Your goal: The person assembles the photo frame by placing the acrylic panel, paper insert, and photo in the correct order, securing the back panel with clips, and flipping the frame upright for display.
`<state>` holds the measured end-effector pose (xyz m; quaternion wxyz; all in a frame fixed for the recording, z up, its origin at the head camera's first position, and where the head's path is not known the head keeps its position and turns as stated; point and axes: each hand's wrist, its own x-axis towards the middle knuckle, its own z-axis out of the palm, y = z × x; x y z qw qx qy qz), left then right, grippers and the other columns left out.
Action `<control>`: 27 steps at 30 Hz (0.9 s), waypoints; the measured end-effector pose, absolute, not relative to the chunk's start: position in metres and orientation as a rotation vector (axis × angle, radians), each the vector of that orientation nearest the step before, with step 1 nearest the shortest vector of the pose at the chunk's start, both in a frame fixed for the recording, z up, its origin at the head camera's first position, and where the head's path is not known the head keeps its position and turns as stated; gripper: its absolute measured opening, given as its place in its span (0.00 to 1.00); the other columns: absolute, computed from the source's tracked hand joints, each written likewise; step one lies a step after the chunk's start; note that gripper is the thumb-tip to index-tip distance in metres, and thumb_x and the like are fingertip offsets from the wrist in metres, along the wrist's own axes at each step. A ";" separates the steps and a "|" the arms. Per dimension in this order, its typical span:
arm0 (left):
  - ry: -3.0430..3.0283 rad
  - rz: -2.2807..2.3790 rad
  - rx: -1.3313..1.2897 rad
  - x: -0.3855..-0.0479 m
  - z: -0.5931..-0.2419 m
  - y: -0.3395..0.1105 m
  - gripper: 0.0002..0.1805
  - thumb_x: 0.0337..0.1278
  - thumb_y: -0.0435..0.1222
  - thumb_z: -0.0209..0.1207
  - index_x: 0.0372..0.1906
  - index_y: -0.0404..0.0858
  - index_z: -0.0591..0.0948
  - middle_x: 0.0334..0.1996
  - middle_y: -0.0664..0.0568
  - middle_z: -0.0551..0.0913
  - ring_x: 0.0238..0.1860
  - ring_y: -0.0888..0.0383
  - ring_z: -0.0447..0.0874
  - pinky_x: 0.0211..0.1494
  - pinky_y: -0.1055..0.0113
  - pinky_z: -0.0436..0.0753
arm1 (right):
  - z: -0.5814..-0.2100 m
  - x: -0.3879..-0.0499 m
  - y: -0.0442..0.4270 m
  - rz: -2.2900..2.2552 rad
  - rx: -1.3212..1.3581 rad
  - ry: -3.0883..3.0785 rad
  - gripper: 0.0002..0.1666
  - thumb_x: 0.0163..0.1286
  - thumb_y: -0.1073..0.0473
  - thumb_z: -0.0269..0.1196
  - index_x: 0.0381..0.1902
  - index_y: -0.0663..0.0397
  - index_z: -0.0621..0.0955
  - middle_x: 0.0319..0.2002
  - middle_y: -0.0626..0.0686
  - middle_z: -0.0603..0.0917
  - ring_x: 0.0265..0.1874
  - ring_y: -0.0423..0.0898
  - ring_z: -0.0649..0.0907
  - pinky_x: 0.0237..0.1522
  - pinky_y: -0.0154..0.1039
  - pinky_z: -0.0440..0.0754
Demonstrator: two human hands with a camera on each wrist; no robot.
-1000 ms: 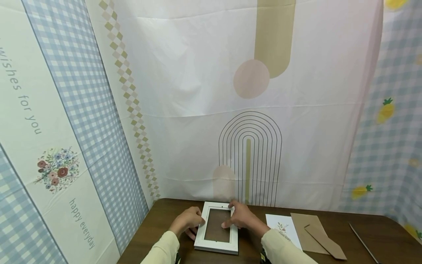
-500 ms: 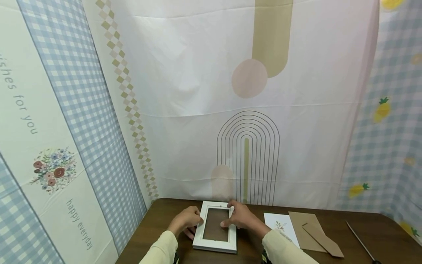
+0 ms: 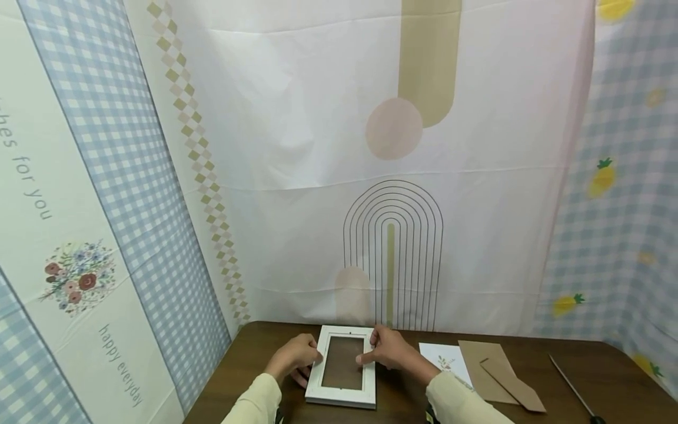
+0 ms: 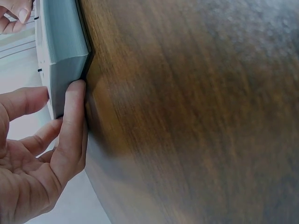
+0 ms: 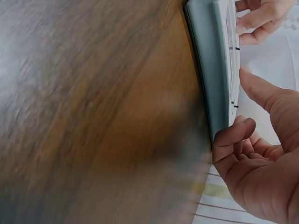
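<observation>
A white picture frame [image 3: 314, 377] with a dark middle lies flat on the brown wooden table. My left hand [image 3: 293, 356] grips its left edge; in the left wrist view the left thumb [image 4: 30, 101] sits on the upper face and the index finger [image 4: 74, 105] lies along the side. My right hand [image 3: 394, 353] holds the right edge near the far corner. Its curled index finger [image 5: 233, 133] presses the side, and the thumb [image 5: 257, 88] reaches over the upper face. Small dark tabs show on the frame in both wrist views.
Right of the frame lie a white card [image 3: 444, 360] with a printed plant, a brown sheet [image 3: 484, 377] and a brown strip-like piece [image 3: 512, 386] on it. Farther right is a thin metal rod [image 3: 572, 388] with a dark end. A patterned cloth [image 3: 296, 235] hangs behind the table [image 3: 270, 341].
The head view has turned slightly right, so everything shifts left. My right index finger has slid outward from the frame's far edge to its right corner. The left hand keeps its hold.
</observation>
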<state>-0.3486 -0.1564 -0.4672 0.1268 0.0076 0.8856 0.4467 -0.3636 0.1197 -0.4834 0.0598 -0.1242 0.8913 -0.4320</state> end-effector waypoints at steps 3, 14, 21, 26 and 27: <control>2.575 1.298 0.028 -0.348 -0.468 -0.156 0.05 0.69 0.28 0.63 0.44 0.34 0.79 0.37 0.39 0.81 0.30 0.46 0.86 0.28 0.54 0.93 | -0.482 -0.360 0.124 -1.296 -0.365 2.708 0.28 0.64 0.51 0.85 0.40 0.56 0.77 0.28 0.51 0.76 0.18 0.43 0.69 0.21 0.37 0.69; 2.565 1.298 0.031 -0.349 -0.470 -0.157 0.06 0.67 0.29 0.63 0.43 0.35 0.78 0.34 0.41 0.79 0.30 0.46 0.87 0.28 0.54 0.93 | -0.479 -0.356 0.144 -1.182 -0.284 2.799 0.25 0.74 0.41 0.76 0.34 0.51 0.78 0.23 0.51 0.81 0.19 0.44 0.75 0.21 0.38 0.72; 2.572 1.273 0.042 -0.352 -0.472 -0.157 0.06 0.69 0.29 0.63 0.46 0.35 0.78 0.36 0.40 0.80 0.31 0.45 0.87 0.28 0.54 0.93 | -0.480 -0.354 0.156 -1.077 -0.237 2.906 0.36 0.76 0.42 0.74 0.15 0.42 0.65 0.14 0.41 0.61 0.17 0.39 0.59 0.23 0.36 0.59; 2.573 1.277 0.036 -0.350 -0.469 -0.157 0.06 0.68 0.29 0.63 0.45 0.35 0.78 0.37 0.39 0.80 0.30 0.45 0.87 0.28 0.55 0.93 | -0.479 -0.349 0.162 -0.941 -0.146 3.017 0.32 0.71 0.43 0.77 0.19 0.45 0.70 0.16 0.44 0.68 0.18 0.42 0.66 0.22 0.37 0.62; 2.573 1.277 0.035 -0.350 -0.468 -0.157 0.06 0.68 0.29 0.63 0.45 0.34 0.78 0.37 0.39 0.80 0.30 0.45 0.87 0.28 0.55 0.93 | -0.479 -0.348 0.163 -0.907 -0.120 3.039 0.31 0.69 0.42 0.78 0.20 0.46 0.71 0.17 0.45 0.70 0.19 0.43 0.68 0.23 0.38 0.64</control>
